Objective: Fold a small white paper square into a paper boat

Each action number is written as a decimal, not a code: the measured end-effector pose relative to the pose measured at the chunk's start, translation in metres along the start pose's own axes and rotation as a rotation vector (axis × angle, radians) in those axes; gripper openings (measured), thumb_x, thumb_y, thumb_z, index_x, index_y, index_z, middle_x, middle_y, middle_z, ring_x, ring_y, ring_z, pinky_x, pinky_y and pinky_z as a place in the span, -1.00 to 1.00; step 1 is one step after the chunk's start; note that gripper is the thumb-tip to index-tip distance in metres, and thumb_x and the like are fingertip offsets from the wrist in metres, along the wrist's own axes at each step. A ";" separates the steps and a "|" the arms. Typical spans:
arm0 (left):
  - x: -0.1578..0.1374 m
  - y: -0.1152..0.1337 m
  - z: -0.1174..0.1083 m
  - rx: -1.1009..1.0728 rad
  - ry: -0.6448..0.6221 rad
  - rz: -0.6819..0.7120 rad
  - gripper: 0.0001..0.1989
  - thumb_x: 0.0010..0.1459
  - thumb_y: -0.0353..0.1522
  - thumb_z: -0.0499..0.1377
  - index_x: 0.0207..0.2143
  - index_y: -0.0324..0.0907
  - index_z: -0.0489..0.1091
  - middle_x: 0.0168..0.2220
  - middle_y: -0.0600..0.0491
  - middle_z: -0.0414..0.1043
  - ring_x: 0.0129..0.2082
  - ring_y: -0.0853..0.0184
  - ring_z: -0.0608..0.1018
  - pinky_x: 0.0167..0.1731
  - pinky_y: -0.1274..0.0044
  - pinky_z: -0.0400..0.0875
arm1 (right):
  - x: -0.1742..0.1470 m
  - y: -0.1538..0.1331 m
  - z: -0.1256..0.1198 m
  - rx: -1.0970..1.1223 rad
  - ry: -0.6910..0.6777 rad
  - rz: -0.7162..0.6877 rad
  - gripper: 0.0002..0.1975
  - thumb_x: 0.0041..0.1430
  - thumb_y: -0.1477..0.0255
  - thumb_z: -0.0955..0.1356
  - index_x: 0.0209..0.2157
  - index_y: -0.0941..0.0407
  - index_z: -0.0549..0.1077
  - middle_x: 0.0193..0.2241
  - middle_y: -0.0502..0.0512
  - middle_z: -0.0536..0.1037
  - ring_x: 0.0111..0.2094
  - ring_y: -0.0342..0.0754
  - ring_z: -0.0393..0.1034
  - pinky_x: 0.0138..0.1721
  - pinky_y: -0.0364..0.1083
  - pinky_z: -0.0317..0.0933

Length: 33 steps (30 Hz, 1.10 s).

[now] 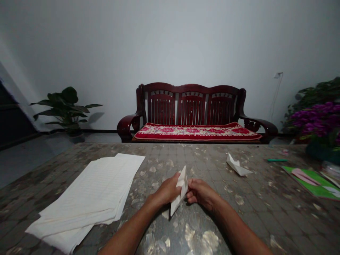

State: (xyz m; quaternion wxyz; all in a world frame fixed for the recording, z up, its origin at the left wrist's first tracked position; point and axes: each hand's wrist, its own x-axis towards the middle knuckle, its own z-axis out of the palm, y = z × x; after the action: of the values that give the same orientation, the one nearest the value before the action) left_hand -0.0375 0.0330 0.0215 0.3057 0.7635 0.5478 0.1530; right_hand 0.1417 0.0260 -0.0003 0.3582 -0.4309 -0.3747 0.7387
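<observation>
A folded white paper boat (182, 191) stands on end between my hands, just above the table. My left hand (168, 189) grips it from the left, with the thumb on the near side and the fingers partly hidden behind the paper. On the other side, my right hand (199, 193) has its fingers curled and the fingertips against the boat's right edge. Whether those fingertips pinch the paper is hard to make out. A second paper boat (237, 166) lies on the table beyond my right hand.
A stack of white paper sheets (87, 191) lies to the left on the patterned table (207, 226). At right are a green pen (277, 160), a green booklet (305, 180) and purple flowers (316, 118). A wooden bench (191, 106) stands behind the table; a potted plant (66, 108) is at left.
</observation>
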 end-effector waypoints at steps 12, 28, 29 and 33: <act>-0.005 0.012 -0.015 0.300 -0.140 0.144 -0.49 0.07 -0.39 0.17 0.13 -0.09 0.36 0.02 -0.08 0.54 -0.02 0.05 0.57 -0.09 0.41 0.40 | -0.007 -0.012 -0.003 -0.135 0.184 -0.311 -0.54 -0.14 0.24 0.48 -0.15 0.13 0.51 -0.32 0.04 0.54 -0.55 -0.21 0.33 -0.71 -0.27 -0.01; 0.000 0.000 -0.016 -0.208 -0.002 0.137 -0.61 0.33 -0.15 -0.11 -0.14 -0.16 0.41 -0.21 -0.01 0.50 -0.22 0.24 0.50 -0.19 0.49 0.33 | 0.001 -0.007 -0.005 -0.194 0.268 -0.386 -0.57 -0.14 0.10 0.49 -0.32 0.14 0.55 -0.53 -0.03 0.46 -0.59 -0.19 0.19 -0.55 -0.18 0.03; -0.002 -0.002 -0.016 -0.253 0.000 0.127 -0.58 0.33 -0.12 -0.12 -0.17 -0.17 0.41 -0.26 0.01 0.47 -0.27 0.25 0.48 -0.24 0.49 0.33 | 0.001 -0.006 -0.005 -0.208 0.282 -0.384 -0.57 -0.14 0.10 0.48 -0.32 0.14 0.55 -0.55 -0.05 0.44 -0.60 -0.20 0.16 -0.56 -0.18 0.02; -0.008 -0.010 -0.015 -0.493 -0.057 0.039 -0.46 0.27 0.06 -0.08 -0.14 -0.19 0.37 -0.37 0.06 0.37 -0.39 0.30 0.41 -0.39 0.52 0.29 | 0.002 -0.007 -0.007 -0.249 0.333 -0.392 -0.58 -0.14 0.08 0.47 -0.35 0.14 0.54 -0.59 -0.07 0.40 -0.62 -0.19 0.13 -0.57 -0.17 0.00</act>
State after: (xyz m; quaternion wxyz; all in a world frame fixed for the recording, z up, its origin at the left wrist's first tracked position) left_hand -0.0563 0.0319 0.0279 0.4949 0.6804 0.4702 0.2666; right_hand 0.1487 0.0322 0.0023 0.4951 -0.5061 -0.4746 0.5229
